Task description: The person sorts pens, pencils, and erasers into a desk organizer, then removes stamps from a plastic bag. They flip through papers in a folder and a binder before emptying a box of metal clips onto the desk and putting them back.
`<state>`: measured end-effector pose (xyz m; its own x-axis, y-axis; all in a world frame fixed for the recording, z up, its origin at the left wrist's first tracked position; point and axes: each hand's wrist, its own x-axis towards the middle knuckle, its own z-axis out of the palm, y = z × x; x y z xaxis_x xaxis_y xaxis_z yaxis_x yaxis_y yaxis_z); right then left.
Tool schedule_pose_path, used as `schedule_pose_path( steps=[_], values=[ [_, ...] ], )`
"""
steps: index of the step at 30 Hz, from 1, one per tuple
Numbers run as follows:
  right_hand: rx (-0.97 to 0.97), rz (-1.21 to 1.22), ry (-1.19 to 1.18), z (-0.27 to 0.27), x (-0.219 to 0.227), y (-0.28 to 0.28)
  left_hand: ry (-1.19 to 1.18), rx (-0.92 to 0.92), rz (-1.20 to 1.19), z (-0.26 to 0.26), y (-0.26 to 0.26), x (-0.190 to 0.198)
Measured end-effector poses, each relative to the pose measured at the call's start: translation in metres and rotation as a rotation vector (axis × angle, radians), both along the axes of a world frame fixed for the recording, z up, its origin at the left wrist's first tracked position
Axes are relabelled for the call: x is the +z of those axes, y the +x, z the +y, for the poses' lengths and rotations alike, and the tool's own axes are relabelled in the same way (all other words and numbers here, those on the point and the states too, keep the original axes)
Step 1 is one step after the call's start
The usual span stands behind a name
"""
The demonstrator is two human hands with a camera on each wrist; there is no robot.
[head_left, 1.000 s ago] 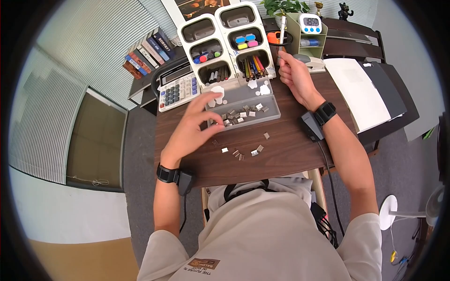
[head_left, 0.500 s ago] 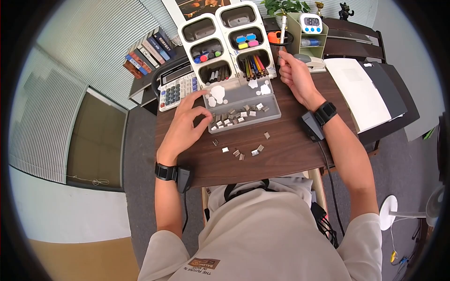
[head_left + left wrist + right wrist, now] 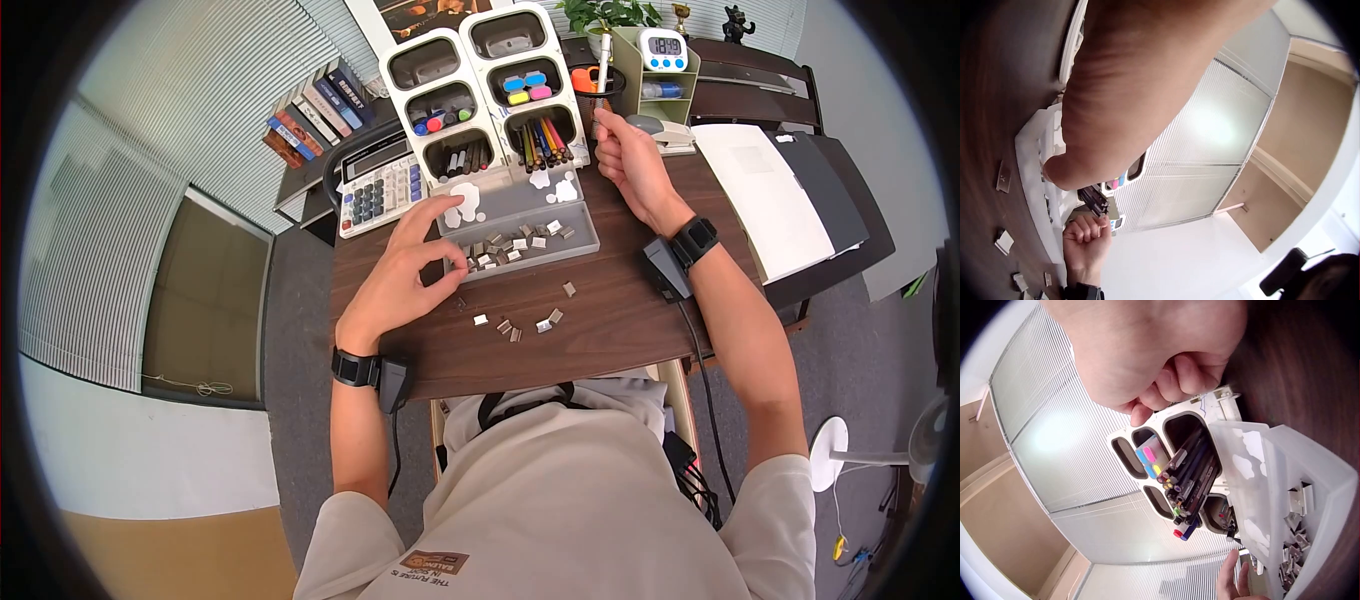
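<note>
The left hand (image 3: 395,275) reaches over the left end of a clear plastic box (image 3: 575,254), with thumb and index tips close together at the small metal clips (image 3: 522,244) inside. No object shows between those tips; the left wrist view has them (image 3: 1054,172) within the box wall. Raised beside the pen cup, the right hand (image 3: 635,170) keeps its fingers curled, and the right wrist view shows those fingers (image 3: 1169,381) with nothing visible in them. Several loose clips (image 3: 515,335) lie on the table in front of the box.
Behind the box stands a white organizer (image 3: 492,90) with pens and markers. A calculator (image 3: 375,200) is at its left. A mesh pen cup (image 3: 592,103), a timer (image 3: 662,50) and a white folder (image 3: 765,200) are on the right.
Half a second ago the left hand had drawn back to the left, uncovering clips at the box's left end; now it is over them again. The right hand stays put.
</note>
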<state>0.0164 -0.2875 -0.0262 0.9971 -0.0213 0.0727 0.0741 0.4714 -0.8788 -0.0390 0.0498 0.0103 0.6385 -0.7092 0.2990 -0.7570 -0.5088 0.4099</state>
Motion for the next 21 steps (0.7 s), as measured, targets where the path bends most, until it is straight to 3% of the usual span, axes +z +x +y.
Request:
schedule_pose_path(
  steps=[7,21],
  values=[
    [0.005,-0.009,0.003,-0.001,-0.002,0.001,0.051,-0.017,-0.051,0.005,-0.018,0.01],
    [-0.006,0.006,-0.014,0.0,0.0,0.0,0.07,-0.092,0.128,0.003,-0.011,0.006]
  ],
)
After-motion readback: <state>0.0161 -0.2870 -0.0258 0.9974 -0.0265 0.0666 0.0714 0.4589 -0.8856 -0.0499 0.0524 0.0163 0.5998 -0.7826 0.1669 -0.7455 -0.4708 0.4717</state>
